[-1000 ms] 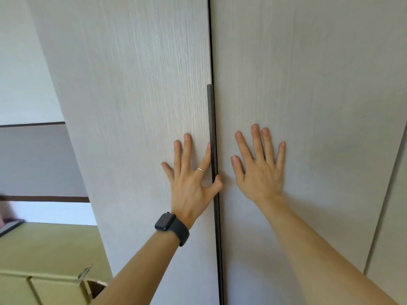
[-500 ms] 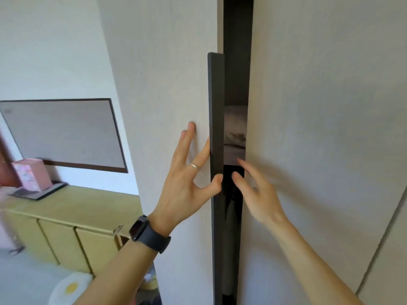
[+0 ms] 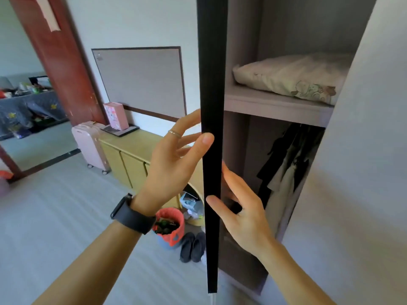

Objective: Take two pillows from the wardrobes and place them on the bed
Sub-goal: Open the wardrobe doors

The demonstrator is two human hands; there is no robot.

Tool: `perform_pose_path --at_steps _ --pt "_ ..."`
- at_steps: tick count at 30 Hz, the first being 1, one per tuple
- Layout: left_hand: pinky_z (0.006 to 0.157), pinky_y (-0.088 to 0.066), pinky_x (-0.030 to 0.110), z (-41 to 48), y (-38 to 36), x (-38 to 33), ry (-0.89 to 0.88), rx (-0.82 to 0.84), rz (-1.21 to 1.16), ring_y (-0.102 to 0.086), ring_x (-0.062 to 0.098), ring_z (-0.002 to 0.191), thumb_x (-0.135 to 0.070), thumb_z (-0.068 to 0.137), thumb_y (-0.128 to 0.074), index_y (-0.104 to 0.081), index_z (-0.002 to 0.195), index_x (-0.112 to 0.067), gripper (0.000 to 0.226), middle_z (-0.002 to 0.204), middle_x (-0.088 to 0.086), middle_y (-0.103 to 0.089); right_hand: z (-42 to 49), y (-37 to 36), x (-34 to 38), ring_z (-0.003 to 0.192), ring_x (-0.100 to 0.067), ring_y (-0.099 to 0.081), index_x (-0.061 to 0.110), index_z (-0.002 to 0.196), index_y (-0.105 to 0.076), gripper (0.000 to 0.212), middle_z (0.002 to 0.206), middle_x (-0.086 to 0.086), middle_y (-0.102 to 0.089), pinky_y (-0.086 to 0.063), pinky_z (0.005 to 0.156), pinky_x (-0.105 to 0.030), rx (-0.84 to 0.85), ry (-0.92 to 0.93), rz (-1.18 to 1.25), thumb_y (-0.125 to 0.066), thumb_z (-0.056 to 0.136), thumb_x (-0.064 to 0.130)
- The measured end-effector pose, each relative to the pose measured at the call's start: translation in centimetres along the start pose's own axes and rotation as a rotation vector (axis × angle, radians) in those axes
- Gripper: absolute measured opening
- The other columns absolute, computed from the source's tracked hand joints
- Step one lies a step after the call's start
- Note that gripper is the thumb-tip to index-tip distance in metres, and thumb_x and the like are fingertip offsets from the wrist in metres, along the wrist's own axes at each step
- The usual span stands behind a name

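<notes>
The left wardrobe door (image 3: 211, 62) stands swung out and I see it edge-on as a tall black strip. My left hand (image 3: 174, 159) holds that edge from the outer side, thumb on the strip. My right hand (image 3: 244, 210) holds it lower down from the inner side, thumb on the strip and fingers behind it. Inside, one pale pillow (image 3: 286, 75) with a cartoon print lies on the wardrobe shelf (image 3: 264, 104), up and to the right of both hands. The right door (image 3: 363, 172) hides the pillow's far end. No second pillow or bed is in sight.
Dark and pale clothes (image 3: 286, 168) hang under the shelf. Left of the door are a low yellow cabinet (image 3: 127, 155), a pink suitcase (image 3: 90, 146), a red basket (image 3: 169, 230) and black shoes (image 3: 192, 247) on the floor. A red room door (image 3: 55, 62) stands open at the far left.
Both palms lay flat on the closed doors; the left door has since swung wide open, both hands now on its edge. The shelf, pillow and hanging clothes have come into view.
</notes>
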State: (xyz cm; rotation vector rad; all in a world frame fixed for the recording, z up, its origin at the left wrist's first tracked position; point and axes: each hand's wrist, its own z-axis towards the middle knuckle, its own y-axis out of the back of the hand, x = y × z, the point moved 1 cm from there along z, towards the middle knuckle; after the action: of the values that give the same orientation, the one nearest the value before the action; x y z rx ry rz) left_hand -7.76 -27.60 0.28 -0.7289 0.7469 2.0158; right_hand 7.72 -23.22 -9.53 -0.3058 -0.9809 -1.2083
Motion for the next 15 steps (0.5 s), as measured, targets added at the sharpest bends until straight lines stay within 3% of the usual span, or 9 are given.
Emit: perform_pose_path --at_steps 3,7,10,12,15 --pt "0.086 -0.053 0.021 -1.4 2.9 -0.2 0.028 -0.115 -0.050 -0.068 0.004 0.106 -0.025 0.094 -0.058 -0.062 0.123 -0.018 0.030 0.115 -0.010 -0.072 0.6 -3.7 -0.3 0.150 -0.007 -0.023 0.032 0.155 -0.028 0.071 0.164 0.013 -0.026 -0.028 0.122 -0.034 0.029 0.080 -0.088 -0.064 0.094 0.037" --pt "0.071 -0.053 0.015 -2.7 7.1 0.6 0.127 -0.254 -0.003 -0.069 0.000 0.088 -0.030 0.090 -0.058 -0.063 0.108 -0.028 0.019 0.091 -0.020 -0.074 2.2 -9.3 -0.7 0.155 -0.013 -0.006 0.043 0.157 -0.009 0.080 0.169 0.011 -0.001 -0.011 0.120 -0.028 0.067 0.205 -0.192 -0.060 0.096 0.047" --pt "0.072 -0.054 0.021 -3.2 10.2 1.5 0.165 -0.434 0.123 -0.069 0.004 0.088 -0.038 0.087 -0.064 -0.058 0.114 -0.037 0.028 0.102 -0.011 -0.071 3.7 -13.7 -1.1 0.155 -0.016 -0.003 0.038 0.158 -0.004 0.082 0.169 0.008 0.002 -0.012 0.119 -0.029 0.064 0.252 -0.273 -0.060 0.099 0.041" --pt "0.076 -0.055 0.018 -3.3 12.2 1.7 0.148 -0.543 0.257 -0.068 0.002 0.089 -0.033 0.089 -0.069 -0.059 0.119 -0.035 0.032 0.108 -0.008 -0.069 4.6 -16.5 -1.0 0.155 -0.018 -0.004 0.037 0.158 -0.004 0.079 0.169 0.007 0.001 -0.015 0.119 -0.031 0.038 0.265 -0.307 -0.057 0.099 0.042" --pt "0.079 -0.059 0.027 -3.1 14.8 2.0 0.202 -0.554 0.343 -0.069 -0.001 0.089 -0.031 0.088 -0.072 -0.063 0.123 -0.037 0.036 0.105 -0.016 -0.071 5.9 -19.9 -0.8 0.154 -0.020 -0.007 0.041 0.157 -0.002 0.081 0.169 0.004 -0.002 -0.032 0.116 -0.041 0.006 0.256 -0.299 -0.057 0.098 0.044"
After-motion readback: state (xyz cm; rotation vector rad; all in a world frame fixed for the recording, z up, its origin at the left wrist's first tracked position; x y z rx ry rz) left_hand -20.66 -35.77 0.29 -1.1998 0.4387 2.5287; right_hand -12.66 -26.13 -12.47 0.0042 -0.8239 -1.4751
